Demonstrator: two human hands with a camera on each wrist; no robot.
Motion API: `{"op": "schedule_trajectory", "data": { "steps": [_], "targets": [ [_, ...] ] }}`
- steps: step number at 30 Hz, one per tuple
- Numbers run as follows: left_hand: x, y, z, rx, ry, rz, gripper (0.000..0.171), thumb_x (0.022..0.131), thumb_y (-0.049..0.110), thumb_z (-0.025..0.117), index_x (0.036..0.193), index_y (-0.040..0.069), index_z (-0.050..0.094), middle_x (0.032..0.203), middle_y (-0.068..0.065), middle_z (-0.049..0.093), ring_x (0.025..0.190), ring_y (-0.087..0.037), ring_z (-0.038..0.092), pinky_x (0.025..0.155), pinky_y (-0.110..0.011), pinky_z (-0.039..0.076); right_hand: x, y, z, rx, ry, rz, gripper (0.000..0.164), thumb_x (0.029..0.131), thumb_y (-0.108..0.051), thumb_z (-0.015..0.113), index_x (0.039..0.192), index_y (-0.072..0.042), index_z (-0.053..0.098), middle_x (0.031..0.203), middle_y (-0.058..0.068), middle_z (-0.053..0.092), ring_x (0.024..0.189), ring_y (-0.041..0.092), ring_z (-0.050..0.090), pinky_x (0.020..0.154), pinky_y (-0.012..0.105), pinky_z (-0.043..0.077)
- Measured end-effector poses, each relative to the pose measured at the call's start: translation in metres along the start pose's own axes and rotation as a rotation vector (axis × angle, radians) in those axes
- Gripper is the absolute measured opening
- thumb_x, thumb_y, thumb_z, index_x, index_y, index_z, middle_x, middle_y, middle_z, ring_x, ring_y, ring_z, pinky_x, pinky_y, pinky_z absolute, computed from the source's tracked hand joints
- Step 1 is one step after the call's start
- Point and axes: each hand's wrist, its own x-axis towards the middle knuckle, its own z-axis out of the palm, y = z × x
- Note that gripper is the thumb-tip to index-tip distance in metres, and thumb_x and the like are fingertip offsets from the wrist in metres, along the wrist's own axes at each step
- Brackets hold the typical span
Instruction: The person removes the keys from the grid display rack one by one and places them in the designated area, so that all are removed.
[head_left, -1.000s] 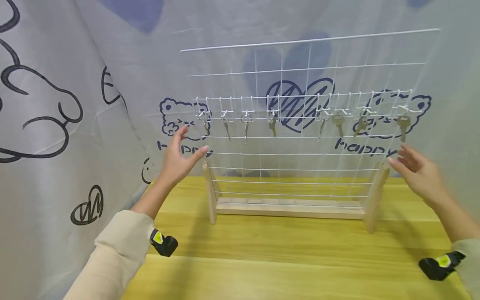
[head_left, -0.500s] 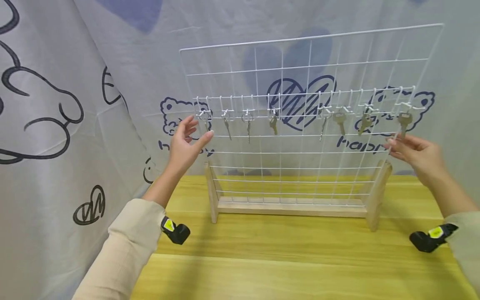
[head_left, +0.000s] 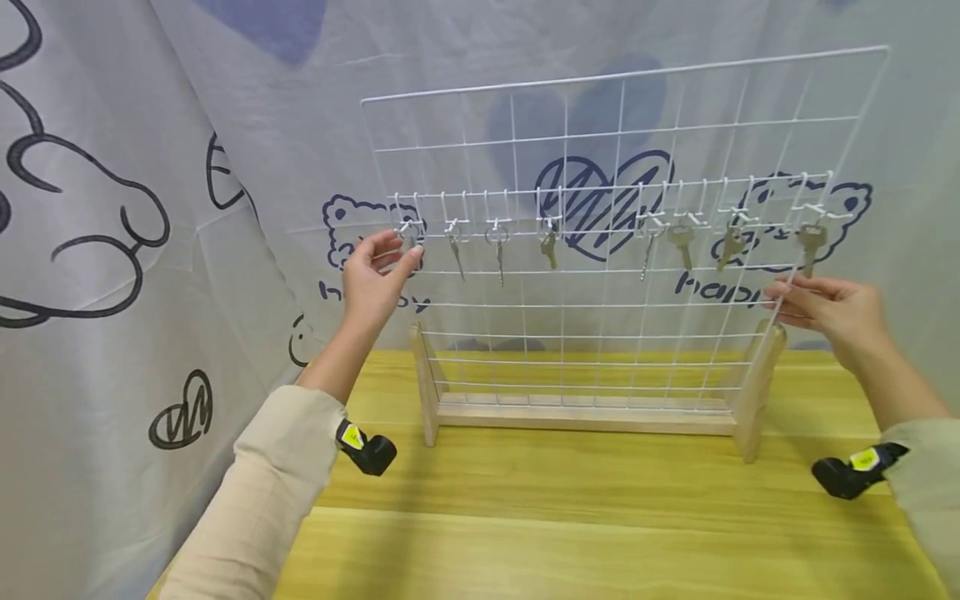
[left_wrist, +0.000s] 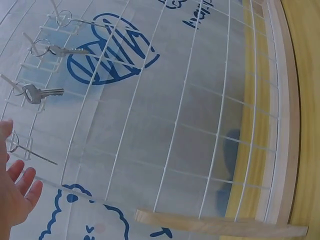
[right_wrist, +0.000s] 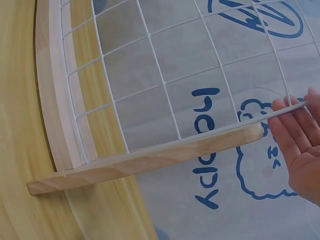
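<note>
A white wire grid panel (head_left: pixel 592 287) stands upright in a wooden base (head_left: pixel 581 417), with several keys on rings hung from white hooks across it. My left hand (head_left: pixel 375 271) is at the panel's left side beside the leftmost key (left_wrist: pixel 42 156), thumb in front, fingers loosely bent, gripping nothing that I can see. On the other side, my right hand (head_left: pixel 840 312) pinches the panel's side wire, just below the rightmost key (head_left: pixel 812 243). In the right wrist view its fingers (right_wrist: pixel 295 127) lie against that wire, while the thumb is partly cut off by the frame.
The base sits on a yellow wood-grain table (head_left: pixel 570 517). Behind it hangs a pale curtain (head_left: pixel 247 108) printed with hearts and bear faces, and its left part runs along the table's side.
My left hand has moved up and right to the panel's left edge near the leftmost key. My right hand has moved in and taken hold of the right side wire.
</note>
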Motion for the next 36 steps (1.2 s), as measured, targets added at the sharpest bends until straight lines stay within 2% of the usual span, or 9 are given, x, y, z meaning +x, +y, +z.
{"op": "schedule_trajectory", "data": {
  "steps": [9, 14, 19, 23, 29, 33, 36],
  "targets": [
    [0.003, 0.004, 0.01, -0.042, 0.041, -0.067, 0.037, 0.087, 0.008, 0.063, 0.121, -0.003, 0.053, 0.119, -0.018, 0.06, 0.108, -0.025, 0.059, 0.094, -0.025, 0.051, -0.003, 0.003, -0.005, 0.012, 0.017, 0.01, 0.008, 0.083, -0.013, 0.067, 0.084, -0.018, 0.072, 0.076, -0.007, 0.073, 0.069, 0.007, 0.07, 0.061, 0.019, 0.057],
    [0.006, 0.008, 0.012, -0.043, 0.1, -0.112, 0.031, 0.086, 0.006, 0.064, 0.115, -0.002, 0.057, 0.114, -0.016, 0.062, 0.096, -0.015, 0.059, 0.089, -0.021, 0.053, -0.001, 0.004, -0.002, -0.006, 0.024, 0.015, 0.006, 0.083, -0.014, 0.068, 0.084, -0.019, 0.072, 0.076, -0.008, 0.073, 0.069, 0.005, 0.069, 0.061, 0.018, 0.057],
    [0.011, 0.011, 0.014, -0.029, 0.143, -0.116, 0.023, 0.085, 0.006, 0.065, 0.105, -0.004, 0.062, 0.108, -0.018, 0.066, 0.078, -0.003, 0.056, 0.077, -0.015, 0.053, 0.0, 0.002, 0.0, -0.068, 0.046, 0.006, 0.006, 0.084, -0.018, 0.066, 0.083, -0.022, 0.071, 0.074, -0.012, 0.072, 0.068, 0.003, 0.069, 0.06, 0.016, 0.057],
    [0.013, 0.012, 0.013, -0.027, 0.153, -0.127, 0.021, 0.085, 0.009, 0.066, 0.102, -0.003, 0.063, 0.106, -0.018, 0.067, 0.072, 0.0, 0.057, 0.07, -0.012, 0.053, 0.0, 0.001, 0.001, -0.081, 0.053, 0.009, 0.008, 0.084, -0.017, 0.065, 0.082, -0.023, 0.071, 0.074, -0.012, 0.072, 0.067, 0.002, 0.069, 0.059, 0.016, 0.056],
    [0.012, 0.011, 0.007, -0.016, 0.15, -0.127, 0.02, 0.086, 0.01, 0.066, 0.101, -0.002, 0.064, 0.105, -0.018, 0.067, 0.071, 0.0, 0.058, 0.072, -0.016, 0.054, -0.001, 0.0, 0.005, -0.115, 0.053, 0.015, 0.008, 0.085, -0.019, 0.065, 0.082, -0.024, 0.07, 0.073, -0.013, 0.072, 0.068, 0.002, 0.068, 0.06, 0.015, 0.056],
    [0.009, 0.012, 0.004, -0.013, 0.145, -0.117, 0.02, 0.086, 0.01, 0.065, 0.102, -0.003, 0.064, 0.105, -0.018, 0.067, 0.069, 0.002, 0.059, 0.068, -0.013, 0.053, -0.001, 0.001, 0.006, -0.126, 0.058, 0.005, 0.006, 0.084, -0.021, 0.066, 0.082, -0.025, 0.07, 0.073, -0.014, 0.071, 0.067, 0.0, 0.068, 0.06, 0.014, 0.056],
    [0.008, 0.013, 0.002, -0.025, 0.139, -0.115, 0.02, 0.086, 0.009, 0.065, 0.102, -0.003, 0.064, 0.105, -0.019, 0.067, 0.069, 0.002, 0.06, 0.07, -0.013, 0.054, -0.001, 0.001, 0.007, -0.143, 0.069, 0.004, 0.004, 0.083, -0.023, 0.066, 0.082, -0.027, 0.069, 0.072, -0.016, 0.071, 0.067, 0.0, 0.068, 0.059, 0.013, 0.056]
  ]
}}
